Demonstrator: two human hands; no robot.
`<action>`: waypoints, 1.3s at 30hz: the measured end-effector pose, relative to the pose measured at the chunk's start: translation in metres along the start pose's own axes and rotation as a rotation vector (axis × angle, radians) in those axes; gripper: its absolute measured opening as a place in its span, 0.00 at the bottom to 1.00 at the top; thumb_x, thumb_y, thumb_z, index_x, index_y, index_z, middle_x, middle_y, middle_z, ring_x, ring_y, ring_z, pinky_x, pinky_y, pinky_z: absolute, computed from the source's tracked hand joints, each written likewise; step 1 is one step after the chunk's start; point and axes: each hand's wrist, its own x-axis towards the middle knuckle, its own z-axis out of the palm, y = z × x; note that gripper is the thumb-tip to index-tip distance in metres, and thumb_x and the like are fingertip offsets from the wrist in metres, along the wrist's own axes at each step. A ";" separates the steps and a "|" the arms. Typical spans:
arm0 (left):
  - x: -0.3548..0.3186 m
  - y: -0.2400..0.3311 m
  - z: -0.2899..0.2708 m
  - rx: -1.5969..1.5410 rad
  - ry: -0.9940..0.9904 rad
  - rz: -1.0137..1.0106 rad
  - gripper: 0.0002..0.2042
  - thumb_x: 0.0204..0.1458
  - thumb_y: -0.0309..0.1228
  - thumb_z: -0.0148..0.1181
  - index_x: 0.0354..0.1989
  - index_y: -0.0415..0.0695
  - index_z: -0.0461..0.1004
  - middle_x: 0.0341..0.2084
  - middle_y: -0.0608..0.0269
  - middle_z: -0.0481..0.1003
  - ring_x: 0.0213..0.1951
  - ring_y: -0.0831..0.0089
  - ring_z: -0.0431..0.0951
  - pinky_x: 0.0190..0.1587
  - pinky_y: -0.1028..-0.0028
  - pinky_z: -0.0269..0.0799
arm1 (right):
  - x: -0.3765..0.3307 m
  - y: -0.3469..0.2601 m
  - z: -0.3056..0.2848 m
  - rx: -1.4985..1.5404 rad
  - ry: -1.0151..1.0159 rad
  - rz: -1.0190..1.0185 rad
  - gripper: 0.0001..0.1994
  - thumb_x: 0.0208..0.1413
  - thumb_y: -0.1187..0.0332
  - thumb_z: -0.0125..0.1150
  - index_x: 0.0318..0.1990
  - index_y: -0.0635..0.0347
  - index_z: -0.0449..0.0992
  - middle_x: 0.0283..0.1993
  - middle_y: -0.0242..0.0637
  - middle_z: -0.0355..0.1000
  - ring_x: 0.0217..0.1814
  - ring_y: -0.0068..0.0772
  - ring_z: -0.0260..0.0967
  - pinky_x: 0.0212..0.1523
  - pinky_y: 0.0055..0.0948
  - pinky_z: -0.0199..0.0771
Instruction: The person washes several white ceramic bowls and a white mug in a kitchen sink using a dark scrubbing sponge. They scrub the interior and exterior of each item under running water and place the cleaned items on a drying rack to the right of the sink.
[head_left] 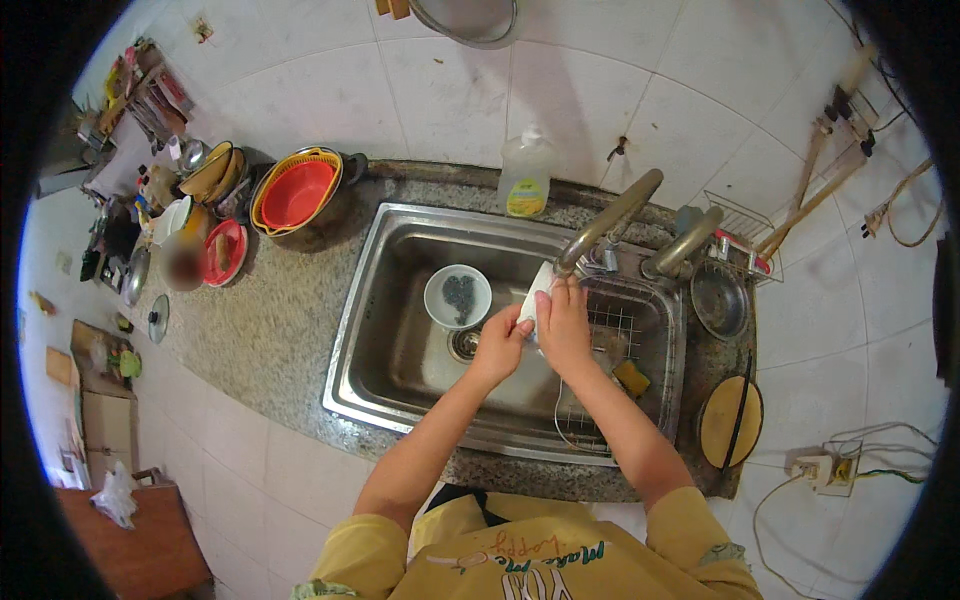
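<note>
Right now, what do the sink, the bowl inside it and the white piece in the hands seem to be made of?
Sink: likely stainless steel, satin to glossy, from its grey sheen and bright highlights.
Bowl: perhaps glazed ceramic, judging by its smooth, even white; plastic is possible.
White piece: possibly ceramic too, smooth-looking and plain white; partly covered, so this stays open.

My right hand (pixel 564 322) partly hides the white piece (pixel 536 287) I hold; the top edge crops a round rimmed thing (pixel 466 22).
</note>
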 end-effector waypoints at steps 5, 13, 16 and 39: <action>-0.006 0.005 -0.007 0.075 -0.099 0.021 0.07 0.50 0.23 0.45 0.36 0.36 0.68 0.25 0.67 0.69 0.28 0.81 0.64 0.33 0.80 0.61 | 0.044 0.026 -0.002 0.688 -0.494 0.780 0.16 0.51 0.62 0.43 0.38 0.69 0.66 0.37 0.47 0.68 0.38 0.48 0.66 0.41 0.40 0.64; 0.005 -0.011 -0.001 -0.003 0.017 0.011 0.08 0.51 0.25 0.45 0.37 0.37 0.68 0.27 0.69 0.70 0.30 0.83 0.66 0.35 0.82 0.61 | 0.011 -0.035 0.005 -0.153 0.213 -0.034 0.18 0.51 0.60 0.46 0.47 0.61 0.66 0.37 0.46 0.69 0.43 0.47 0.64 0.46 0.38 0.60; -0.003 -0.012 -0.013 -0.106 -0.037 -0.081 0.11 0.51 0.26 0.46 0.41 0.38 0.67 0.32 0.66 0.71 0.34 0.80 0.68 0.39 0.80 0.62 | 0.022 -0.021 0.002 0.248 -0.156 0.116 0.17 0.52 0.60 0.46 0.44 0.62 0.69 0.45 0.40 0.67 0.43 0.43 0.64 0.46 0.31 0.61; -0.007 0.023 0.021 0.563 -0.089 -0.002 0.08 0.48 0.20 0.43 0.36 0.41 0.68 0.29 0.57 0.72 0.35 0.72 0.72 0.39 0.76 0.63 | 0.021 0.044 0.002 1.329 -0.166 1.084 0.36 0.41 0.41 0.53 0.50 0.64 0.62 0.44 0.43 0.65 0.43 0.35 0.64 0.46 0.33 0.61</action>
